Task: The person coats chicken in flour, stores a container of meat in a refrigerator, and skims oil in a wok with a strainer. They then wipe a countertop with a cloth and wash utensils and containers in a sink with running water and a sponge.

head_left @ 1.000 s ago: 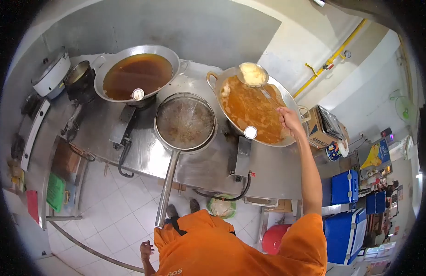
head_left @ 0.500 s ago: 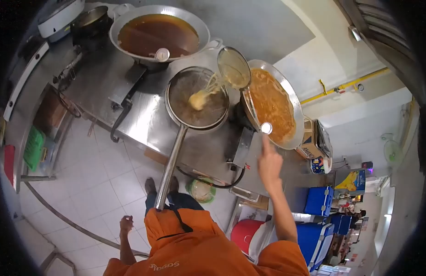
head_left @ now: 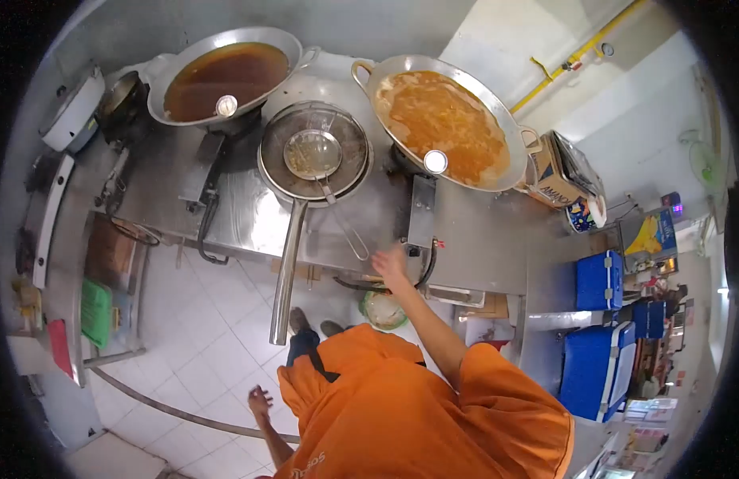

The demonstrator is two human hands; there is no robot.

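Observation:
A small wire strainer (head_left: pixel 312 153) rests in a large round strainer (head_left: pixel 281 132), which sits over a bowl on the steel counter. Yellowish bits show in the small mesh. Its thin wire handle points toward me, and my right hand (head_left: pixel 392 267) is just right of the handle's end, empty with fingers apart. The large strainer's thick metal handle (head_left: pixel 287 275) juts out past the counter edge. Low over the floor, my left hand (head_left: pixel 260 401) hangs empty, its fingers loosely bent and apart.
A wok of bubbling orange-brown oil (head_left: pixel 449 120) stands back right, with a dial thermometer (head_left: pixel 435 162) at its rim. Back left is a wok of darker oil (head_left: pixel 225 80). Burner boxes and hoses line the counter front. Blue coolers (head_left: pixel 589 371) stand at right.
The small strainer, tilted beside the right wok while food dropped from it, now lies in the large strainer. My right hand has let go and drawn back toward me.

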